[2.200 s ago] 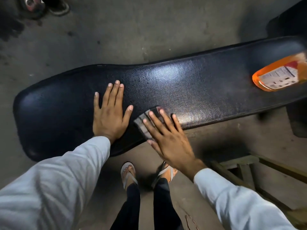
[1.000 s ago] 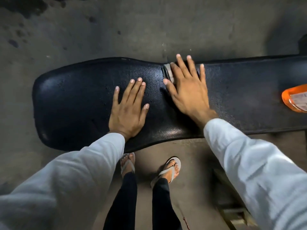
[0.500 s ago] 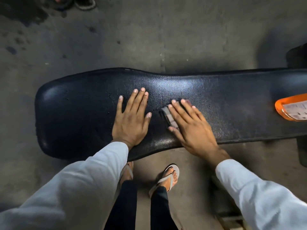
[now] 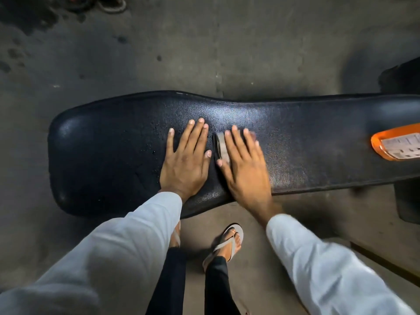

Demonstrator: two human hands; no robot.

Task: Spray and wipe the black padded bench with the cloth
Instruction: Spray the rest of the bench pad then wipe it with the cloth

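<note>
The black padded bench (image 4: 109,155) runs across the view from left to right, and small droplets dot its surface near my fingers. My left hand (image 4: 185,161) lies flat on the pad, fingers apart, holding nothing. Just to its right, my right hand (image 4: 246,167) presses flat on a small grey cloth (image 4: 222,146); only the cloth's left edge shows beside my fingers. An orange spray bottle (image 4: 396,143) with a white label lies on the bench at the far right, well away from both hands.
Grey concrete floor (image 4: 204,46) surrounds the bench. My feet in sandals (image 4: 229,242) stand just below the bench's near edge. A dark object (image 4: 402,76) stands at the right edge, and shoes (image 4: 111,4) show at the top left.
My right hand has swept the cloth back and forth across the pad, far edge to near edge, and now sits mid-pad close beside my left hand. The left hand stayed planted.
</note>
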